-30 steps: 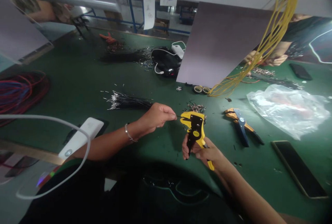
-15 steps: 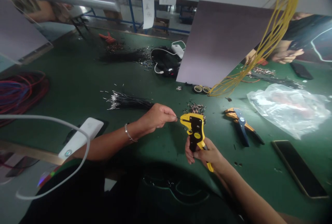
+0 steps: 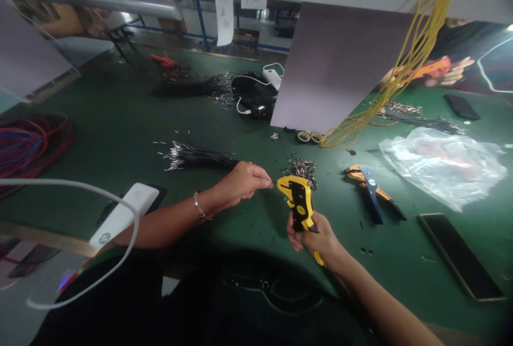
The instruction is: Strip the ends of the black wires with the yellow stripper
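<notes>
My right hand [image 3: 315,233] is wrapped round the handles of a yellow and black wire stripper [image 3: 300,201], its jaws pointing left. A short dark wire [image 3: 274,182] is pinched between the thumb and fingers of my left hand [image 3: 248,181], its end at the stripper's jaws. Whether the jaws grip the wire is too small to tell. Behind my left hand lies a bundle of black wires [image 3: 200,159] with bright ends to the left. Just beyond the stripper is a heap of small cut-off bits [image 3: 302,166].
To the right lie a blue and orange wire stripper [image 3: 371,185], a clear plastic bag [image 3: 444,164] and a phone [image 3: 460,258]. Yellow wires [image 3: 417,52] hang beside a grey panel [image 3: 336,62]. A white power bank [image 3: 126,212] with a cable lies left. Another person's hand [image 3: 457,72] is beyond the panel.
My right hand's grip has shifted slightly around the handles, while the left keeps its pinch at the jaws. The other person's hands now hold an orange tool.
</notes>
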{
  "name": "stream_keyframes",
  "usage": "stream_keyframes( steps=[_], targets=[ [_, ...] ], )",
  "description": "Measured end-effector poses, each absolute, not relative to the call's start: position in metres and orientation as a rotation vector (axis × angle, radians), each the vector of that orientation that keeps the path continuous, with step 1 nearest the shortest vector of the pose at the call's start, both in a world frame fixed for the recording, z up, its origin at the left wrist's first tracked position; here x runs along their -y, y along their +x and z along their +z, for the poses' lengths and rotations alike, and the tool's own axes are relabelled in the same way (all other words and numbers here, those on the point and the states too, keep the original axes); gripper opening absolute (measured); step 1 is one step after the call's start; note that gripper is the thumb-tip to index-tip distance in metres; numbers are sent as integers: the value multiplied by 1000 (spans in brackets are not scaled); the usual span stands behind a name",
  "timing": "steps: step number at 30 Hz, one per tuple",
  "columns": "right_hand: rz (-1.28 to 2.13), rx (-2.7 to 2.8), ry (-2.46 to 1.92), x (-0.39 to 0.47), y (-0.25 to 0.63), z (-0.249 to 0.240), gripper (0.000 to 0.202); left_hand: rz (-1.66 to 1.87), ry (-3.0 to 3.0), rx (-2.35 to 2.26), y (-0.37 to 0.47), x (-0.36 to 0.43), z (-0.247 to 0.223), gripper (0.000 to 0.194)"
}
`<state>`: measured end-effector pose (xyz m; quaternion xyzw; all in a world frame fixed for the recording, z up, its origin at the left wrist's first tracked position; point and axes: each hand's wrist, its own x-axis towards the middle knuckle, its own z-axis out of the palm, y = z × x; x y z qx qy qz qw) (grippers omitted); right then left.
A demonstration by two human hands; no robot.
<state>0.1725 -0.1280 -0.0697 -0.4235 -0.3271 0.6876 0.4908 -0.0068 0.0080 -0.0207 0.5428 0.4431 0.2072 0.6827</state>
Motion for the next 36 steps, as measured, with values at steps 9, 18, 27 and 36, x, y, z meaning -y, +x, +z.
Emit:
stream_keyframes(
  steps=[9,18,27,36],
  targets=[
    [1591,891,-1139,129,170,-73,18,468,1226,-1015,-5,-8,-23,6],
    [1572,895,-1098,125,167,-82,18,459,1227,-1045,-2,-13,-35,8],
    [1651,713,-1027,121,171,-88,18,497,1251,-1045,-2,-15,-45,4],
    [1567,710,-908,114,195,-69,18,600,1386,-1098,-9,-24,-43,9]
  ],
)
